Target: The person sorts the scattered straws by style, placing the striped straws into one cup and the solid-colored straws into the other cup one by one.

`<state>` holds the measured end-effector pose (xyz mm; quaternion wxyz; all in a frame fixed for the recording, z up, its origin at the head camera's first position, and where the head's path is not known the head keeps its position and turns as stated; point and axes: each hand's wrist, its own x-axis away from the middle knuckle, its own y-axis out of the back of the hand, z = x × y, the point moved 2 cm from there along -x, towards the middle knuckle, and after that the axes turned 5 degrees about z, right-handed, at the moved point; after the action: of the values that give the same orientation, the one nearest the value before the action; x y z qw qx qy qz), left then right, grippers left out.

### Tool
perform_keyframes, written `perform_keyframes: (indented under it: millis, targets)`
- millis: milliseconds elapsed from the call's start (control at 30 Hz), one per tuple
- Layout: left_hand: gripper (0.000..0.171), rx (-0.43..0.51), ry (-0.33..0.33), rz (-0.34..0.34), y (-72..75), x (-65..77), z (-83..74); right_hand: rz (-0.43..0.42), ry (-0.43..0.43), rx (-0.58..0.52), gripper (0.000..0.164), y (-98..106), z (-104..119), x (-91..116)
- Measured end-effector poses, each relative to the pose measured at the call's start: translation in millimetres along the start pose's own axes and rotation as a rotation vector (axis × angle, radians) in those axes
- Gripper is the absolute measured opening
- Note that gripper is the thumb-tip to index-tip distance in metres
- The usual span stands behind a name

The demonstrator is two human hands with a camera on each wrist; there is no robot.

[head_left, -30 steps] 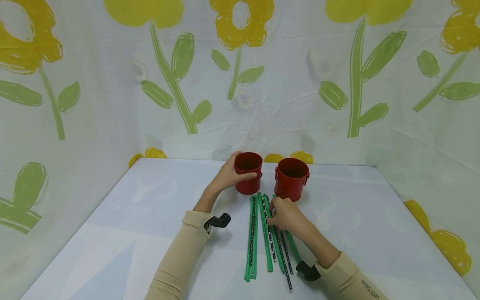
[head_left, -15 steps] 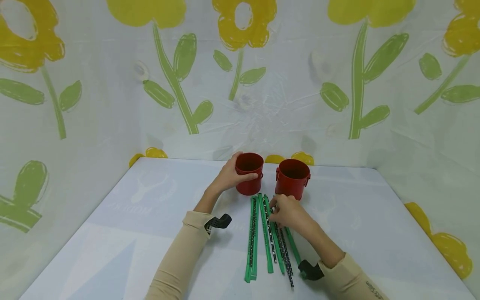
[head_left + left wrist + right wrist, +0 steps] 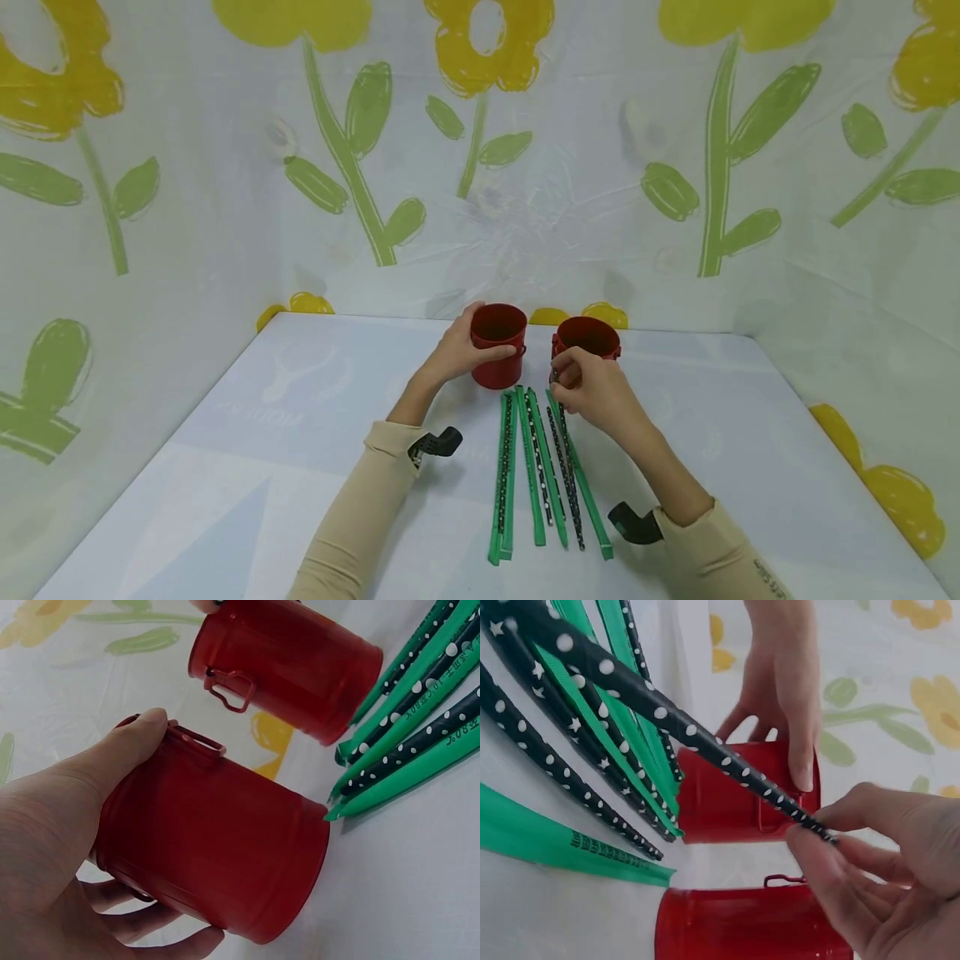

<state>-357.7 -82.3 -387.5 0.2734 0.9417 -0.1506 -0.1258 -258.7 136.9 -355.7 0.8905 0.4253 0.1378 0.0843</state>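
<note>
My left hand grips a small red bucket round its side, thumb near the rim by a wire handle loop. A second red bucket stands to its right, partly behind my right hand. Between right thumb and fingers I pinch one end of a black straw with white dots, raised in front of that bucket. In front of the buckets lie several black patterned straws, some dotted and some with stars. Among them are several long green strips with printed lettering.
All of it is on a pale table with faint printed shapes. Behind stands a white curtain with yellow flowers and green leaves. Black wrist camera mounts project from the sleeves.
My right hand has lifted from the row of straws toward the right bucket, bringing a black dotted straw up with it. The left hand has kept its place on its bucket.
</note>
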Motion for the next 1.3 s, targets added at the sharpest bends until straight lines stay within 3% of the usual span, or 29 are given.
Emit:
perform_keyframes:
  millis: [267,800,1033,1300]
  targets:
    - [0.092,-0.006,-0.015,-0.004,-1.0,-2.0,-0.1,-0.161,0.111,0.068,0.028,17.6,15.4,-13.2]
    - [0.091,0.011,0.004,-0.002,-0.9,0.1,-0.6,-0.379,0.269,0.038,0.031,71.6,62.7,-57.2]
    - [0.09,-0.003,0.001,-0.002,-1.0,-0.3,-1.5,-0.434,0.345,0.054,0.024,96.5,82.0,-79.9]
    - [0.088,0.005,-0.011,-0.009,0.6,0.8,-1.8,-0.466,0.343,0.013,0.021,107.1,101.7,-99.4]
